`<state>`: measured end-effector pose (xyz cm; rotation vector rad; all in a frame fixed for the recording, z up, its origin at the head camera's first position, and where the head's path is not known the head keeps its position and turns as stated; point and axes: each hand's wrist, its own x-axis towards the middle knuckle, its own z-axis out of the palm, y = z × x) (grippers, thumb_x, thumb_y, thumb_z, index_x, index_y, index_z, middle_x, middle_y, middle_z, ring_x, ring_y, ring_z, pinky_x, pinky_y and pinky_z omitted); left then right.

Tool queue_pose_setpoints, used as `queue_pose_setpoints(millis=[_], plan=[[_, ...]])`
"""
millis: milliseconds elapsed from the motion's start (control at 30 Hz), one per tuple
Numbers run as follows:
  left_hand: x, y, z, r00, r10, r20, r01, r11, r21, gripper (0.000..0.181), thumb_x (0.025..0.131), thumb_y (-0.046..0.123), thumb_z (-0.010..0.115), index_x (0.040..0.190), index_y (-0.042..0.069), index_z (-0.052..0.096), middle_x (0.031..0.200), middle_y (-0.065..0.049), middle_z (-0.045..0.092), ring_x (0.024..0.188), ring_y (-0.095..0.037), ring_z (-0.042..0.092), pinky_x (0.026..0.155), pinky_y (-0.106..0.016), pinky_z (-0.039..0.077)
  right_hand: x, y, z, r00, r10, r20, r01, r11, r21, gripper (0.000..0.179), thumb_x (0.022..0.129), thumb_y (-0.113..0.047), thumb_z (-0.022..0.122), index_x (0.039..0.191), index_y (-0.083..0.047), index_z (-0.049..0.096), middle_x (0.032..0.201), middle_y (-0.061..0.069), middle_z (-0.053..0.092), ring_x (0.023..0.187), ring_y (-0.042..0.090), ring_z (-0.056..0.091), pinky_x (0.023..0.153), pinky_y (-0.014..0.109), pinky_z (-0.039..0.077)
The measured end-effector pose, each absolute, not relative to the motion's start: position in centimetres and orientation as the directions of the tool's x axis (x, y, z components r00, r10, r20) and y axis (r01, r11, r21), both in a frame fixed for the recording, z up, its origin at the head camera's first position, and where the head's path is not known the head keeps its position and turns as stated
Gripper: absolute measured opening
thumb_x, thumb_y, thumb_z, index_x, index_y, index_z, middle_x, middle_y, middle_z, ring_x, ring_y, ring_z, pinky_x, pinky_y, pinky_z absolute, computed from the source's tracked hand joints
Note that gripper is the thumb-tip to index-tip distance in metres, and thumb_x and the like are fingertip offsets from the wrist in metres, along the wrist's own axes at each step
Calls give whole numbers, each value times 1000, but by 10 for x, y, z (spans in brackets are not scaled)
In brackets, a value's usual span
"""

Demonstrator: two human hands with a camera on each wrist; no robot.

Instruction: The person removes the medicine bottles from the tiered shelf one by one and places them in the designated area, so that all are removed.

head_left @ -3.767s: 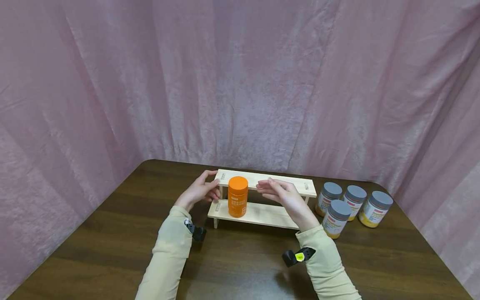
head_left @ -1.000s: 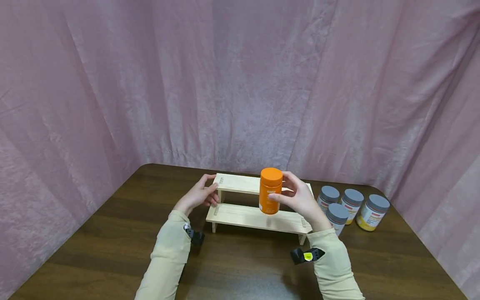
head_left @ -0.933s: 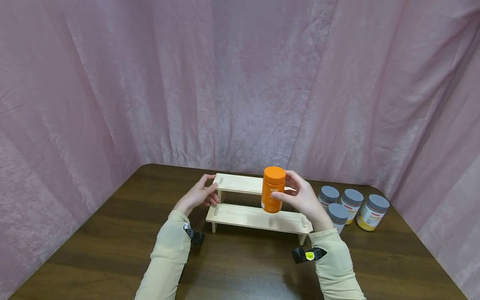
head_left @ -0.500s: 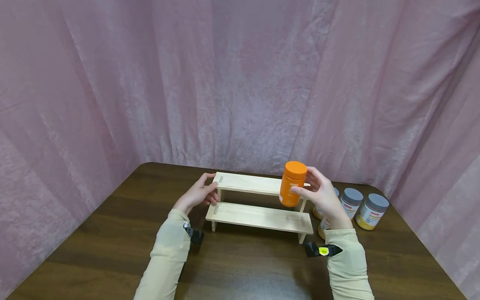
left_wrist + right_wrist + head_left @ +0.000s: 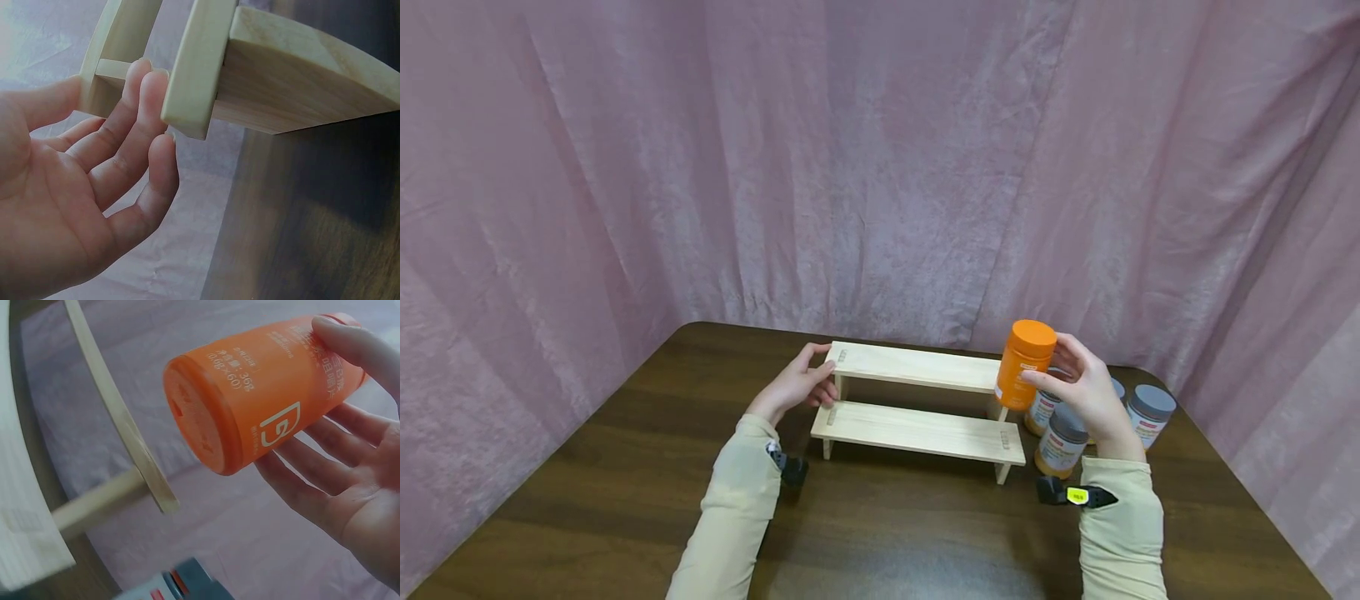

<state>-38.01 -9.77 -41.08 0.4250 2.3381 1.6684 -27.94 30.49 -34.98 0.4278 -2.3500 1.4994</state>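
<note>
A two-tier wooden rack (image 5: 917, 431) stands on the table. My left hand (image 5: 793, 387) grips the left end of its upper board between thumb and index finger. In the left wrist view, the other fingertips (image 5: 164, 150) are by the end of the lower board (image 5: 194, 75). My right hand (image 5: 1093, 404) holds an orange plastic bottle (image 5: 1025, 371) with an orange lid, thumb on the near side and fingers behind. The bottle is raised off the rack, slightly tilted, overlapping the upper board's right end in the head view. Its base and printed label face the right wrist camera.
Several jars with grey lids stand right of the rack, partly hidden by my right hand; one jar (image 5: 1062, 450) is nearest, another (image 5: 1152, 412) farther right. The brown wooden table (image 5: 880, 533) ends at a pink curtain (image 5: 880, 167).
The orange bottle stood on the lower board at first; my right hand has taken hold of it, lifted it and carried it right, past the rack's end. My left hand stays at the rack.
</note>
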Motion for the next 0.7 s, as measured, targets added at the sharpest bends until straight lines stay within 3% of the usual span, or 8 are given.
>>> queue_pose_setpoints(millis=[467,700], plan=[[-380,-97,-410,-925,378,-39,83,300,950,49,105,27,39,147,10,20,70,3,65,60,-7,63,61,-27,44,-266,338,-354,-892,-35,450,-421,423,-802,50,87,-3,69,132,-18,52,111,-27,62,100,-8,60,84,9,45],[-380,-96,-410,-924,381,-32,90,298,950,49,105,26,40,147,9,20,71,2,65,60,-8,63,61,-28,44,-256,355,-354,-896,16,443,-420,290,-860,51,87,1,67,131,-20,53,113,-24,64,100,-7,60,84,7,44]])
